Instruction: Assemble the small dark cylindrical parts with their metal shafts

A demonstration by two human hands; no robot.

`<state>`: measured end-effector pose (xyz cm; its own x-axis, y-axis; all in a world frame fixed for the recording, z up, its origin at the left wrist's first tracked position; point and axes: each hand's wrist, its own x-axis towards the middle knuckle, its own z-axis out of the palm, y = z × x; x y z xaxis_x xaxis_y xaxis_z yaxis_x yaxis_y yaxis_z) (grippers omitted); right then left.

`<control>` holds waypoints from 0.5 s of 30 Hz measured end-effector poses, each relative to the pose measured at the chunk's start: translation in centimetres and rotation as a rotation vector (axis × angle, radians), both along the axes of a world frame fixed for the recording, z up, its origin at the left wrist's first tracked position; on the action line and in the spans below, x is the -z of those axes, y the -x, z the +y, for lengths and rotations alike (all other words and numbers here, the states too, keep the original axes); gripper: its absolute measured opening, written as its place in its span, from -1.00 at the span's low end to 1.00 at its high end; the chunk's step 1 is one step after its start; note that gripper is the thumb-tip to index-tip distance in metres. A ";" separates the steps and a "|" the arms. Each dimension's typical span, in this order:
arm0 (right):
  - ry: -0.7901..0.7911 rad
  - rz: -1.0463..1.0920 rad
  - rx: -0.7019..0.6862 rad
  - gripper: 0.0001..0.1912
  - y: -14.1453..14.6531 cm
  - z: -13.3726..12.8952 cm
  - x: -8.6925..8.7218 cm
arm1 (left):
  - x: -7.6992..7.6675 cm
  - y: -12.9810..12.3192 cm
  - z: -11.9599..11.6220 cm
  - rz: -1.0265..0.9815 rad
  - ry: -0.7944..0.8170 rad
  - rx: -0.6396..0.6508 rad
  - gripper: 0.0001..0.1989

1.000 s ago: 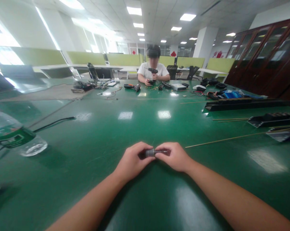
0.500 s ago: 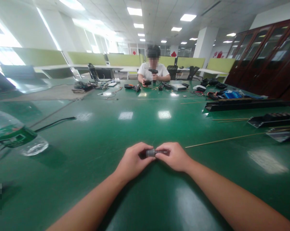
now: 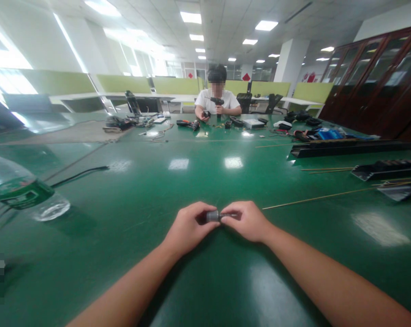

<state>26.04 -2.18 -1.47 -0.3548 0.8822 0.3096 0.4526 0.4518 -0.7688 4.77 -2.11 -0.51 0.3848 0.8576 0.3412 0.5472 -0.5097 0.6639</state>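
Just above the green table (image 3: 205, 181), a small grey metal cylinder (image 3: 213, 216) lies between the thumb and fingers of my left hand (image 3: 188, 228). A thin dark shaft (image 3: 226, 215) extends from its right end. My right hand (image 3: 248, 221) pinches this shaft between thumb and fingers, and its far end is partly hidden by them. The fingertips of both hands are close together, with the part level between them.
A clear bottle with a green label (image 3: 24, 193) lies at the left. Thin brass rods (image 3: 314, 198) and black channels (image 3: 348, 148) are on the right. Across the table, a person (image 3: 218, 97) holds a drill (image 3: 217, 101) near tools and a white box (image 3: 253, 123).
My hands and the metal part have hardly moved. Across the table, the person's hand has raised and turned a small black item, and the drill has tilted slightly.
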 end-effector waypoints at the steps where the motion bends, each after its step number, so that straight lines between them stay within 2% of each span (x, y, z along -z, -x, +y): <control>1: 0.000 0.001 0.000 -0.85 0.0 0.0 0.0 | 0.0 0.0 0.0 -0.002 0.000 0.002 -0.77; 15: 0.018 0.002 0.002 -0.84 -0.1 -0.2 -0.2 | -0.3 0.1 0.0 -0.013 0.014 0.010 -0.76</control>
<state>26.09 -2.35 -1.22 -0.3524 0.8882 0.2947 0.4515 0.4372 -0.7778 4.70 -2.12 -0.23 0.3891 0.8584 0.3343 0.5334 -0.5058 0.6780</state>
